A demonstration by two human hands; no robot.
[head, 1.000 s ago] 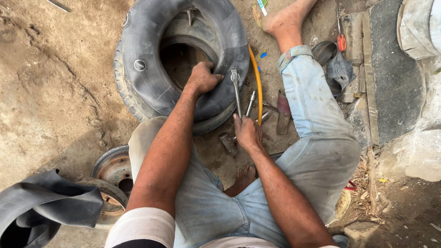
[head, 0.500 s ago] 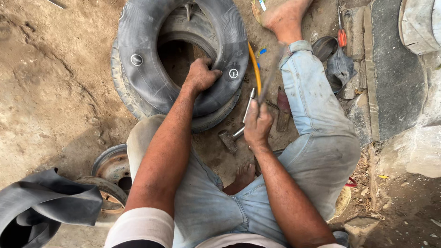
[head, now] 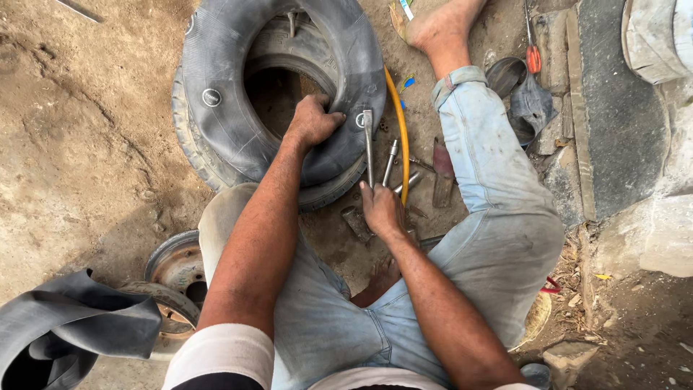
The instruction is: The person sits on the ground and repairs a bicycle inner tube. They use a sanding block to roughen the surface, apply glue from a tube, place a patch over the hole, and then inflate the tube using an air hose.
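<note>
Tyre lever (head: pixel 368 144) now stands upright in closed right hand (head: pixel 381 209); left hand (head: pixel 312 121) still grips inner tube (head: pixel 224 108).

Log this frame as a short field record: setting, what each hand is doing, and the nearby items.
setting: dirt ground, person seated with legs spread
left hand: gripping the inner tube that lies on the tyre
right hand: closed on a metal tyre lever, tip by the tube
beside lever: yellow hose, loose metal tools
lower left: wheel rim, spare rubber tube
</note>
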